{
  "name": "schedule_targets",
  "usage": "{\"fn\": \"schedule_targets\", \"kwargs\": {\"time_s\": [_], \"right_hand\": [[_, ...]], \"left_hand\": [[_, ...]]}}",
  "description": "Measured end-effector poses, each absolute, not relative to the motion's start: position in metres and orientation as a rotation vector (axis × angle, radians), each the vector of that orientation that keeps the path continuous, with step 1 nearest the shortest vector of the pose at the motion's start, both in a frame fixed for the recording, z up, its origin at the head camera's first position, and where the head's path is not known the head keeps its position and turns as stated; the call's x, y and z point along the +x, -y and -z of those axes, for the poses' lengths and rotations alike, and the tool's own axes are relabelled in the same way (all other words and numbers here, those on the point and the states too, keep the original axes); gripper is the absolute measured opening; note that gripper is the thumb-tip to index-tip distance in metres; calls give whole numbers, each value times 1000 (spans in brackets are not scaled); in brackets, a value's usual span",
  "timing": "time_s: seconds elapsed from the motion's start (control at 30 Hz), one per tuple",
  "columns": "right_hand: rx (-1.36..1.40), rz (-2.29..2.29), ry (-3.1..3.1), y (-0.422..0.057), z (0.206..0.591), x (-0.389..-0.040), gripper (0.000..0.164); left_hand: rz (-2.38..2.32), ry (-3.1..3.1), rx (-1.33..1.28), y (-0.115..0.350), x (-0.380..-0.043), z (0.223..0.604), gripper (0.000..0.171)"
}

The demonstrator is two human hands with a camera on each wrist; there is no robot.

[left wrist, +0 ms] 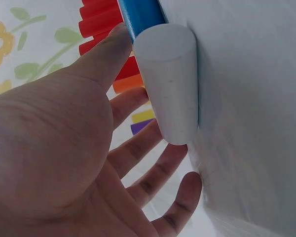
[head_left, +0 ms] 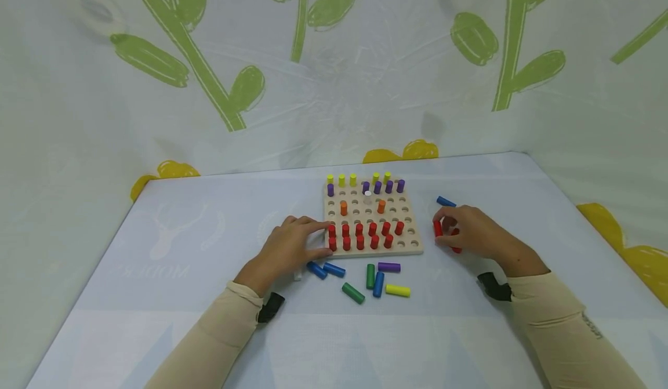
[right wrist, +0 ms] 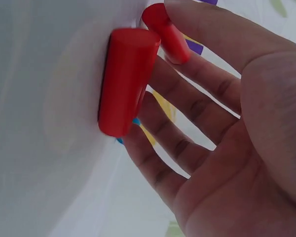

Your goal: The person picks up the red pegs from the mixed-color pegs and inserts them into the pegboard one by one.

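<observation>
A wooden pegboard (head_left: 376,254) lies on the table with its near rows holding several upright red pegs (head_left: 360,242). My left hand (head_left: 287,243) rests at the board's left side, index fingertip and thumb tip at its edge, fingers extended. A white peg (left wrist: 170,84) lies under that palm beside a blue peg (left wrist: 140,17). To the right of the board, my right hand (head_left: 472,232) pinches a red peg (right wrist: 170,37) between thumb and fingers. Another red peg (right wrist: 128,81) lies on the table beneath the same hand, partly covered by it in the head view.
Purple pegs (head_left: 389,186), yellow pegs (head_left: 341,180), two orange pegs (head_left: 381,206) and a white one stand farther back in the board. Loose green (head_left: 353,293), blue (head_left: 378,284), yellow (head_left: 398,290) and purple (head_left: 389,267) pegs lie before it. A blue peg (head_left: 446,202) lies beyond my right hand.
</observation>
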State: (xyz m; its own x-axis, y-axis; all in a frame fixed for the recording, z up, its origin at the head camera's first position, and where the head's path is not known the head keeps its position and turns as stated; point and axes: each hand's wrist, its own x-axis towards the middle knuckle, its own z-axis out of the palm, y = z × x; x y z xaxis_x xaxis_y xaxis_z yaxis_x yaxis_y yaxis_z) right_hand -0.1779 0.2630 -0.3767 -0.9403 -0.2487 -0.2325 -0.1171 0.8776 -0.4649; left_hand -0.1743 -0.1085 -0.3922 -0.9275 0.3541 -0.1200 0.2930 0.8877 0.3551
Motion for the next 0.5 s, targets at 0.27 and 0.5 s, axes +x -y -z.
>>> {"fn": "schedule_targets", "kwargs": {"time_s": [0.27, 0.5], "right_hand": [[-266, 678, -2754, -255, 376, -177, 38], [-295, 682, -2763, -252, 378, -174, 39]], "left_hand": [[-508, -2873, 495, 109, -174, 390, 64], [-511, -2871, 508, 108, -172, 390, 64]]}}
